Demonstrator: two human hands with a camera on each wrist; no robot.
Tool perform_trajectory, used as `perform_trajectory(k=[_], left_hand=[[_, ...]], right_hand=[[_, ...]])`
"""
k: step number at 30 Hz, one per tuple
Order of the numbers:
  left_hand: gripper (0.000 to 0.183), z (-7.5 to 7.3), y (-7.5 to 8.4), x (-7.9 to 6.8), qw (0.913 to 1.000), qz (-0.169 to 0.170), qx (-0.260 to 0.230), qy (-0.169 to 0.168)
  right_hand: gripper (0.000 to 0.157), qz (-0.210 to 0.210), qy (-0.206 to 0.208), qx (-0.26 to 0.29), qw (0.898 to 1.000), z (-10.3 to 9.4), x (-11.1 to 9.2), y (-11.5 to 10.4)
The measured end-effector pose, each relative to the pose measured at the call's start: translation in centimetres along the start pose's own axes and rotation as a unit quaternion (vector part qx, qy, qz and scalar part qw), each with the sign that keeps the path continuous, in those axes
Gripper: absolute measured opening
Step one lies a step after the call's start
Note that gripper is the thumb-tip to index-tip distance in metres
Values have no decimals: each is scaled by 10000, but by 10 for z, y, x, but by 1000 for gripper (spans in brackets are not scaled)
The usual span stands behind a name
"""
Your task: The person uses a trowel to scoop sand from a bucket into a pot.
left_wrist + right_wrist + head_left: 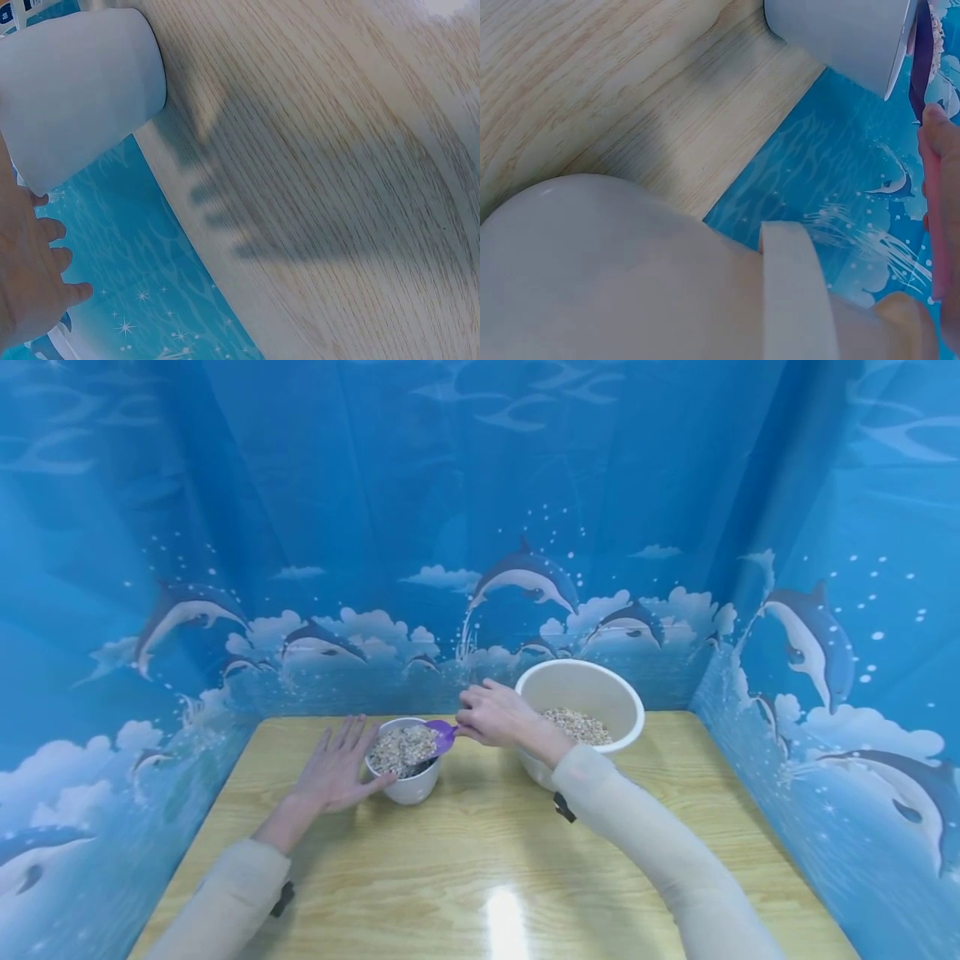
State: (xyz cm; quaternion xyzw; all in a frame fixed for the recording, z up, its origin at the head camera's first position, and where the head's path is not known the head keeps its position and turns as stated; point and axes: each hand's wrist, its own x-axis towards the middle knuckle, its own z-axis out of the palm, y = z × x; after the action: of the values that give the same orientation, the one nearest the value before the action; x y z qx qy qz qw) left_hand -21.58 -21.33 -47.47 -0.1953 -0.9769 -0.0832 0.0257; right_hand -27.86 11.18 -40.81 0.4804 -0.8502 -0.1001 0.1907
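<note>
My right hand (495, 716) grips a small purple scoop (444, 738) by its handle, which looks pink in the right wrist view. Gravel-like grains (417, 745) heap on the blade, over the mouth of a small white pot (415, 790). Inside the pot, lighter grains (386, 750) lie beside a darker patch near the front rim. My left hand (341, 770) is at the pot's left side, fingers straight and spread, thumb along the front of the wall. From the left wrist, the white pot (82, 82) stands upright on the table with the fingers beside it.
A larger white bucket (603, 697) with more mixed grains (577, 725) in it stands right of the pot, under my right forearm. Both stand on a wood-grain table (450, 868). Blue dolphin-print curtains (360, 527) enclose the table's back and sides.
</note>
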Motion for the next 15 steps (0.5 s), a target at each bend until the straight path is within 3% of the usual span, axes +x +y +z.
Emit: perform_trajectory(k=[15], left_hand=[[107, 1, -1, 1, 10000, -14, 9, -25]], right_hand=[[26, -37, -105, -221, 9997, 5, 11, -2]])
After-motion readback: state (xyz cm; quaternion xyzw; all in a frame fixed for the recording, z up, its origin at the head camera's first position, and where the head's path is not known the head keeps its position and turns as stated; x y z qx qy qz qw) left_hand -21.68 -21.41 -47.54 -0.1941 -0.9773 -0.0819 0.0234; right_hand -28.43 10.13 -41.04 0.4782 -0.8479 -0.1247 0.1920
